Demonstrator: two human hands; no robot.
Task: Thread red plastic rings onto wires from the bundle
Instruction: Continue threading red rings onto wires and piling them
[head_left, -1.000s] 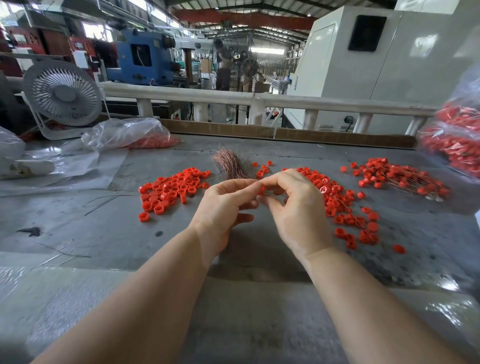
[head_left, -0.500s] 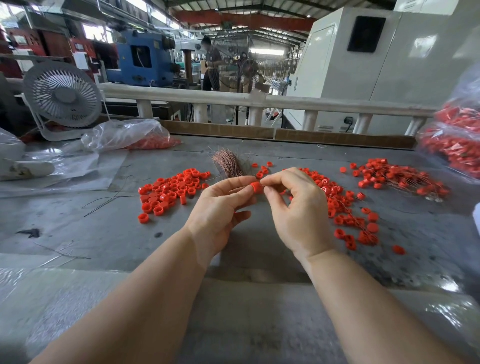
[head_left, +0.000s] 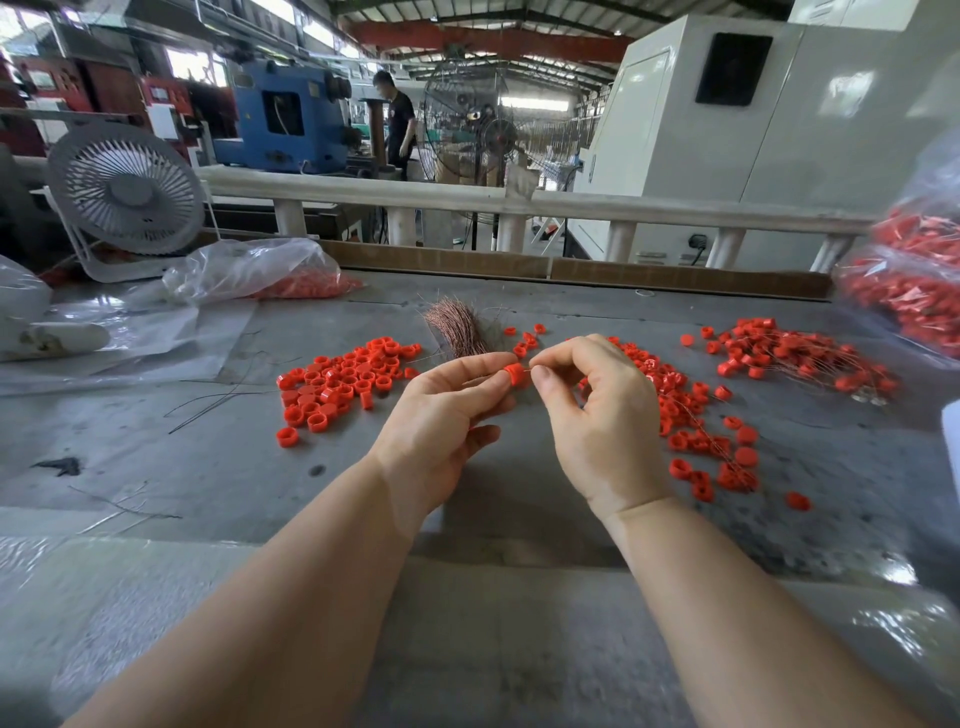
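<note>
Hands (head_left: 524, 410) apart, ring (head_left: 516, 375) between.

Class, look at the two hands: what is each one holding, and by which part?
The left hand pinches a red ring by its side, between thumb and forefinger. The right hand pinches a thin wire close to the ring.

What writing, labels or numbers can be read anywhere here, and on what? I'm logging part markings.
None can be read.
Red ring pinched in the left hand: no marking visible.
Blue machine: no legible lettering.
Red panels behind: any signs are too blurred to read.
</note>
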